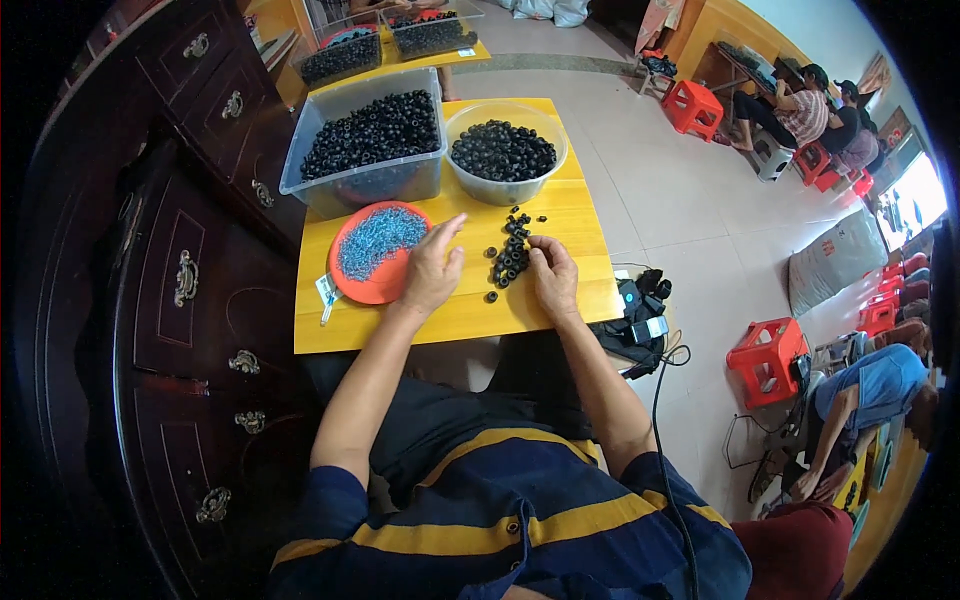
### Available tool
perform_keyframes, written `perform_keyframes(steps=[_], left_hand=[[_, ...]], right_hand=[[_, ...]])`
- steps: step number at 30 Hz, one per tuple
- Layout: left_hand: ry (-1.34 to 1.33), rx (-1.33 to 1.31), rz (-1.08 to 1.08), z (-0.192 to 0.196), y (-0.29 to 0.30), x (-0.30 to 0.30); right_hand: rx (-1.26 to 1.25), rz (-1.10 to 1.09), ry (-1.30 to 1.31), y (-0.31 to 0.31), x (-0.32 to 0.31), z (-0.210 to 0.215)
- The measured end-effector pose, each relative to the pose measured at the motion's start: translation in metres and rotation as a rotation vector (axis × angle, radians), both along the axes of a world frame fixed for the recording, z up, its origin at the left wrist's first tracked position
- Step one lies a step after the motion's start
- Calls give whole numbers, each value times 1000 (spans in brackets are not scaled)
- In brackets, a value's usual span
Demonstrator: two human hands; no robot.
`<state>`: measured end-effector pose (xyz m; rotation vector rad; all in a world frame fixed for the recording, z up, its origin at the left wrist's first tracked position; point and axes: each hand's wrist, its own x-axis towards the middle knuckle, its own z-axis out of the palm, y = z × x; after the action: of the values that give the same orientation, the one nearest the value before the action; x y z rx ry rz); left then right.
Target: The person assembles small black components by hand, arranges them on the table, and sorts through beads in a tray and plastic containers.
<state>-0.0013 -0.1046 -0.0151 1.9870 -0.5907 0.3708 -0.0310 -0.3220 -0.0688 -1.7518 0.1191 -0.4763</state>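
Note:
My left hand (433,272) hovers by the right rim of a round orange-red plate (385,290), its fingers stretched out and apart with nothing in them. Many small, thin, bluish pieces (375,243) lie on that plate. At the right edge of a loose pile of small black ring-shaped parts (508,262), my right hand (556,278) has its thumb and forefinger curled together. Whatever sits between those fingertips is too small and hidden to make out. A few black rings lie apart from the pile on the yellow table (580,220).
Behind the plate stand a clear rectangular bin (290,180) and a round clear tub (555,165), both holding black rings. A dark wooden cabinet (200,300) borders the left side. Right of the table are a black bag (630,340), a cable (657,400) and a red stool (768,360). Other people sit farther right.

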Motion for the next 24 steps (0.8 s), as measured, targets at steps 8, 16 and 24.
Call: perform_keyframes(steps=[8, 16, 24], left_hand=[[-153, 319, 223, 13, 99, 5], [16, 621, 259, -15, 107, 8], [-14, 630, 252, -6, 95, 10]], right_hand=[[-141, -38, 70, -17, 30, 21], [-665, -165, -46, -27, 50, 15], [-791, -146, -58, -34, 58, 12]])
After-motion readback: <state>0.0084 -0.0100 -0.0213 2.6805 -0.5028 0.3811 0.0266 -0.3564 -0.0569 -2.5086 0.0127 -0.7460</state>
